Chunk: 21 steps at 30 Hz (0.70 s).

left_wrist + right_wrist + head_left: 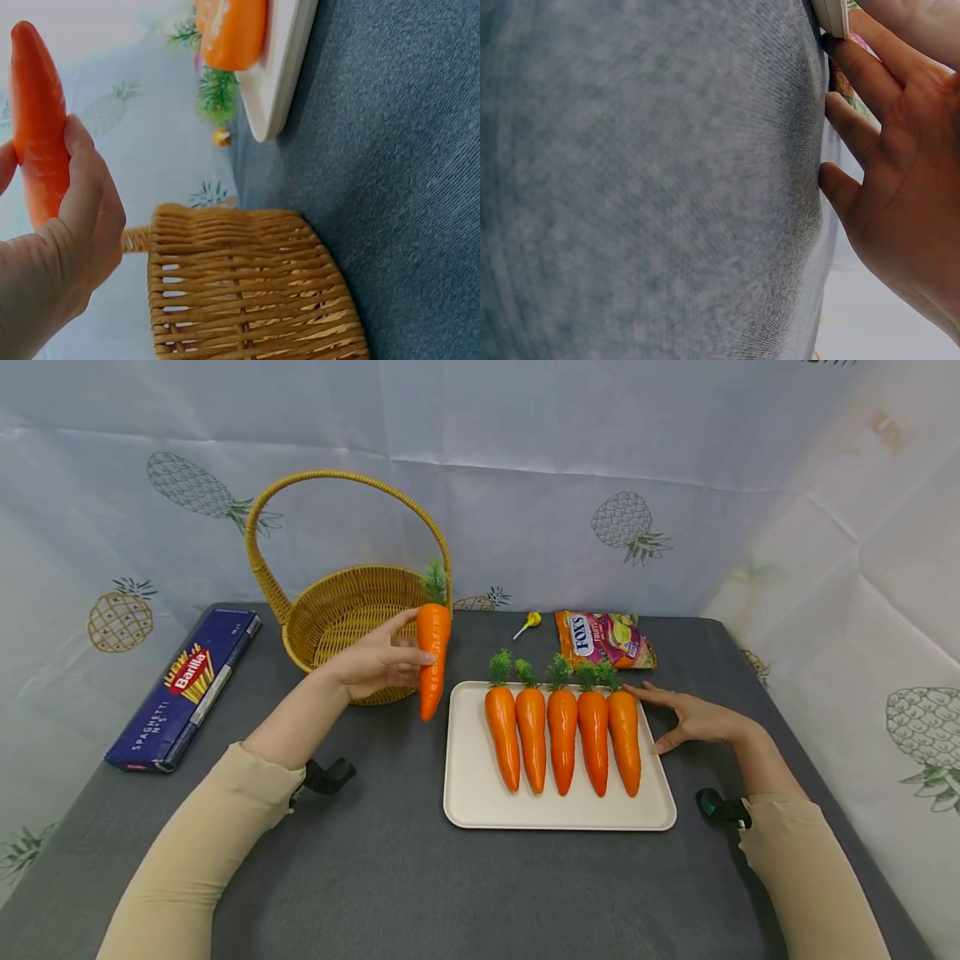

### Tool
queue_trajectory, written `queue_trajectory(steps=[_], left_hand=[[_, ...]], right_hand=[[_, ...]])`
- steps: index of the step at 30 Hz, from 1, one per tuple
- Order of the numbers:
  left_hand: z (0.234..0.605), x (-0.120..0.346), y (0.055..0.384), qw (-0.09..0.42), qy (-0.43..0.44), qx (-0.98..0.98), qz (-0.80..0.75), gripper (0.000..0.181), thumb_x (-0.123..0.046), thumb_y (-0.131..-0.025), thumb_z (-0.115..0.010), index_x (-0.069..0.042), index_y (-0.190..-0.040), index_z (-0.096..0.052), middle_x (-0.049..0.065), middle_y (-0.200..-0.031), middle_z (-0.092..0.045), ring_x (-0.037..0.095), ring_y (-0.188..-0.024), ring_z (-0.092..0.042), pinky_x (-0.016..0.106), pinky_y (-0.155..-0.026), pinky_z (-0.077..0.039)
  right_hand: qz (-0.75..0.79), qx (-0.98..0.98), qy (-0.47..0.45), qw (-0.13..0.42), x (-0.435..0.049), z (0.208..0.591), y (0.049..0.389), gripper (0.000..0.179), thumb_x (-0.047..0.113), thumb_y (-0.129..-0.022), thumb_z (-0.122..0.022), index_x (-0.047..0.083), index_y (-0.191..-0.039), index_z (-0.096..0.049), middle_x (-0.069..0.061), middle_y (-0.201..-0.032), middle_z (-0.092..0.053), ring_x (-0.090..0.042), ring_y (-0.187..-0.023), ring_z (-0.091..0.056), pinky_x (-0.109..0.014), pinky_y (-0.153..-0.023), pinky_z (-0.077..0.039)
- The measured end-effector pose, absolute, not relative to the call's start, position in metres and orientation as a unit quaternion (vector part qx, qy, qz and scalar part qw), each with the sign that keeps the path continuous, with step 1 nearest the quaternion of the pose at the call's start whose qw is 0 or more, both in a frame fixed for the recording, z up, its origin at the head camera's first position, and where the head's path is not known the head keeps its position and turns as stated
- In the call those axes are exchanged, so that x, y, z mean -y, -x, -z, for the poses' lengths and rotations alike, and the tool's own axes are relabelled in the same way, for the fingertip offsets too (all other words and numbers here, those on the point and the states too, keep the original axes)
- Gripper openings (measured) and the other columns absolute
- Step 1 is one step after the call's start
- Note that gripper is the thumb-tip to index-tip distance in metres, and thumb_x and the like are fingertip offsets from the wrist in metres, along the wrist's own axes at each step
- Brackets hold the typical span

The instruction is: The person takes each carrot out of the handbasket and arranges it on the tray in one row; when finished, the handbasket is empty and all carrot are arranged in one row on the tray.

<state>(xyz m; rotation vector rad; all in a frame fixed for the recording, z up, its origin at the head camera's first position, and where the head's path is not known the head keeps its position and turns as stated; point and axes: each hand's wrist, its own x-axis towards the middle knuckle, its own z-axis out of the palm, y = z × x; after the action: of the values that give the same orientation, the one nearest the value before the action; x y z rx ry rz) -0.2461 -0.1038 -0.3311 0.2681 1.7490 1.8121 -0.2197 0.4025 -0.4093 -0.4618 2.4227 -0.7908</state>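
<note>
My left hand (386,656) pinches an orange carrot (432,652) between thumb and fingers, with its green top up and its tip pointing down. In the head view this carrot overlaps the right side of a wicker basket (300,622) with a tall handle. The left wrist view shows the same carrot (39,127) in the fingers, above the basket's woven side (240,285). Several more carrots (562,739) lie side by side on a cream tray (465,810), tops to the back. My right hand (697,717) rests at the tray's right edge, its fingers extended.
A blue Barilla spaghetti box (183,689) lies on the left of the grey table (360,877). Behind the tray are a yellow lollipop (532,620) and a bag of Fox's candy (606,641). A pineapple-print cloth (517,443) hangs at the back.
</note>
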Motion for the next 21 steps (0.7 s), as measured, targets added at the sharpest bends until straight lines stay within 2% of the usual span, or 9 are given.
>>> queue_trajectory(steps=[10, 21], left_hand=[[0.338, 0.097, 0.243, 0.31, -0.095, -0.656, -0.681, 0.08, 0.001, -0.094, -0.056, -0.023, -0.157, -0.011, -0.001, -0.1, -0.063, 0.012, -0.08, -0.065, 0.033, -0.08, -0.058], [0.348, 0.091, 0.239, 0.33, -0.11, -0.672, -0.654, 0.084, 0.0, -0.092, -0.058, -0.02, -0.157, -0.007, 0.0, -0.102, -0.064, 0.016, -0.082, -0.069, 0.037, -0.083, -0.06]], right_hand=[[0.295, -0.899, 0.173, 0.273, -0.402, 0.409, 0.219, 0.106, 0.033, -0.075, -0.081, 0.019, -0.16, -0.019, -0.028, -0.165, 0.001, -0.058, -0.148, 0.001, -0.085, -0.105, -0.004], [0.297, -0.899, 0.172, 0.274, -0.402, 0.408, 0.219, 0.106, 0.033, -0.075, -0.081, 0.018, -0.159, -0.02, -0.028, -0.164, 0.001, -0.058, -0.148, 0.001, -0.085, -0.105, -0.004]])
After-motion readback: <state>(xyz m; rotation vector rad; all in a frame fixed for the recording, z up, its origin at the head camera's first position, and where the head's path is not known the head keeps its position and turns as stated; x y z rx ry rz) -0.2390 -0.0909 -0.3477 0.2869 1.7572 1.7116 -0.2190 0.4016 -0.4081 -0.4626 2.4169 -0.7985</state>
